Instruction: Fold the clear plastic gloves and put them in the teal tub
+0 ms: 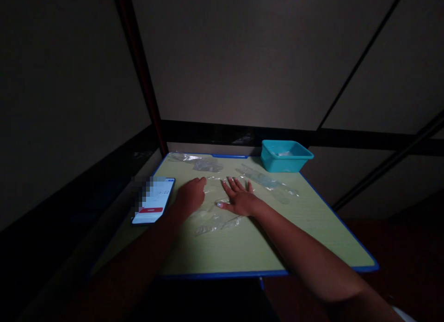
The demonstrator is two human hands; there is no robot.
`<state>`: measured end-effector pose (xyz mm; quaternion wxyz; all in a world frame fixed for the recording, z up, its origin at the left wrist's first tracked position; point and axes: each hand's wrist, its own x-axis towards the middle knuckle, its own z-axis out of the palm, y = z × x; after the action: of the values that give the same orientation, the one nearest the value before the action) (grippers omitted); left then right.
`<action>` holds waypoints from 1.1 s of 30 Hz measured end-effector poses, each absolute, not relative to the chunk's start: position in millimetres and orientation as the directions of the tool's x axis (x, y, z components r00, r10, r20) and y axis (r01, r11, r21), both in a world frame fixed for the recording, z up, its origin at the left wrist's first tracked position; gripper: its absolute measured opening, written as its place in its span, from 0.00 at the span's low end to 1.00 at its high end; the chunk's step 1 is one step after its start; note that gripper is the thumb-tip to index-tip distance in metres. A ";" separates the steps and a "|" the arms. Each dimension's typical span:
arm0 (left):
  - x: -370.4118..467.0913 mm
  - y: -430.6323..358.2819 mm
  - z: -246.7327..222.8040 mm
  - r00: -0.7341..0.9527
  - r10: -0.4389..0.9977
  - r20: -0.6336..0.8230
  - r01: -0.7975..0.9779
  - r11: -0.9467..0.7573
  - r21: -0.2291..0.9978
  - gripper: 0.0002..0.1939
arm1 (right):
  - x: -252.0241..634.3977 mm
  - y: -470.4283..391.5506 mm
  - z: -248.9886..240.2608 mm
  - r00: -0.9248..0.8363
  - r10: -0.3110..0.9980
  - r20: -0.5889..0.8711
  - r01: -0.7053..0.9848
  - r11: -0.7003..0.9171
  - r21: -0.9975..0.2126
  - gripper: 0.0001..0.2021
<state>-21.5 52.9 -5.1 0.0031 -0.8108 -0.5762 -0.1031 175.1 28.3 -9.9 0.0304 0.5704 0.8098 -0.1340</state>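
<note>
Clear plastic film [217,220] lying on the desk [312,239]

Right hand [243,202] has its fingers spread over it; left hand [190,196] is curled, can't tell if it's pinching anything. Phone [157,202] sits just beside the left, screen part-pixelated. More scraps [265,179] farther back, then a teal bin [286,165], something pale inside, too dim to identify.

Desk [305,215] pale yellow-green, edged blue; bin [283,165] plain turquoise. Plastic film [215,219] colourless, transparent. Phone [157,199] screen whitish, red bar [150,210].
</note>
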 end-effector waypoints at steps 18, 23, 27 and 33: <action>-0.6 25.6 -18.4 0.695 0.719 0.016 0.676 -0.661 0.326 0.40 | 193.1 43.9 -15.6 -0.198 0.976 -0.086 0.974 0.187 -0.125 0.30; -9.7 29.8 -15.2 0.679 0.721 -0.141 0.728 -0.635 0.260 0.52 | 192.1 48.0 -23.3 -0.128 0.984 -0.122 0.989 0.118 -0.086 0.33; -12.6 30.8 -13.9 0.680 0.729 -0.084 0.724 -0.648 0.238 0.59 | 190.2 47.3 -22.1 -0.079 0.991 -0.108 0.996 0.073 -0.053 0.33; -6.3 25.7 -11.4 0.712 0.699 0.065 0.668 -0.704 0.242 0.49 | 189.9 45.1 -19.0 -0.149 0.987 -0.060 0.989 0.147 -0.026 0.30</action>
<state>-6.3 25.7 -11.4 -0.1008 -0.9198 -0.3715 -0.0761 189.9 45.1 -19.0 0.0144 0.6522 0.7573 -0.0294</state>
